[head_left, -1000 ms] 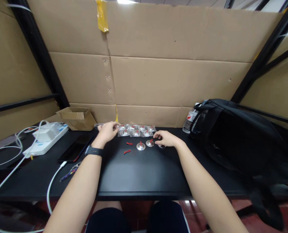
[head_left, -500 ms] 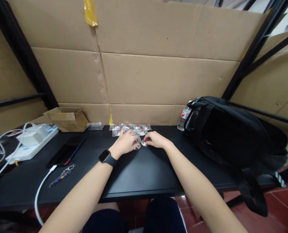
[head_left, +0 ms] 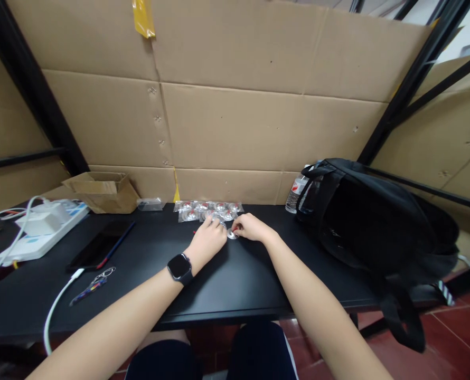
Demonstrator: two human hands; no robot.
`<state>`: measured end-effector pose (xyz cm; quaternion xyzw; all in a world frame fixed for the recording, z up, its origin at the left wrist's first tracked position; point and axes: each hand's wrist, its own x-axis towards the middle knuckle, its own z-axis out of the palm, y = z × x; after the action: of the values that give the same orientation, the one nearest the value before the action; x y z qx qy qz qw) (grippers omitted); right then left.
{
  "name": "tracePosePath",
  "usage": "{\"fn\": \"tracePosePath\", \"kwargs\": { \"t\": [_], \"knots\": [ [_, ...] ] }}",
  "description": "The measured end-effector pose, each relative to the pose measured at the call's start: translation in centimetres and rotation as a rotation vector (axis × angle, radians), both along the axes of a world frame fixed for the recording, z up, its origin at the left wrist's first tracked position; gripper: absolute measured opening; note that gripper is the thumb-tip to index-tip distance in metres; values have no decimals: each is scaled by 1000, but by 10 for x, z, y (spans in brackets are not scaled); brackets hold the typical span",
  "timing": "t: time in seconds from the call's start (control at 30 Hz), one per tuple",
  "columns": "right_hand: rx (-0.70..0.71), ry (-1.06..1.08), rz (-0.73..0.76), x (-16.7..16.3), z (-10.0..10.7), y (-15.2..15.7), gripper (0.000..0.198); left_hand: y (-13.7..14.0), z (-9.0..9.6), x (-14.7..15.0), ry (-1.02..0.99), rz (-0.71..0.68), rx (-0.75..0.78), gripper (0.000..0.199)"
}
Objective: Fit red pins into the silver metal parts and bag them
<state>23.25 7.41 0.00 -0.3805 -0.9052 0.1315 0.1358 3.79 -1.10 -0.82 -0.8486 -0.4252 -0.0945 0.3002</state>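
Several clear packets (head_left: 189, 211) holding shiny round pieces with red parts lie in rows at the back of the black table (head_left: 227, 285). My left hand (head_left: 209, 237), with a black watch (head_left: 180, 267) on the wrist, is palm down just in front of them. Its fingers are curled and hide whatever is under them; a small red bit shows at its left side. Close beside it, my right hand (head_left: 253, 228) pinches a small shiny silver disc with a red part (head_left: 232, 234), low over the table. The disc lies between the two hands.
A black backpack (head_left: 381, 227) and a water bottle (head_left: 295, 192) stand on the right. On the left are a brown paper box (head_left: 104, 195), a power strip (head_left: 40, 232), a phone (head_left: 102, 245) with a white cable and a keychain (head_left: 92, 287). Cardboard (head_left: 227, 126) walls the back.
My left hand has turned palm down, and the disc seen at its thumb is now hidden. My right hand keeps its pinch on the silver disc. The view has shifted slightly.
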Motion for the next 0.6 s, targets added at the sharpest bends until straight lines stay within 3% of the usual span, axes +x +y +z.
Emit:
{"fn": "tracePosePath", "kwargs": {
  "t": [0.17, 0.6],
  "knots": [
    [21, -44, -48, -1, 5, -6, 14, -7, -6, 16, 6, 77, 71, 24],
    [-19, -27, -91, 5, 13, -7, 9, -10, 4, 12, -108, 152, 46, 25]
  ]
}}
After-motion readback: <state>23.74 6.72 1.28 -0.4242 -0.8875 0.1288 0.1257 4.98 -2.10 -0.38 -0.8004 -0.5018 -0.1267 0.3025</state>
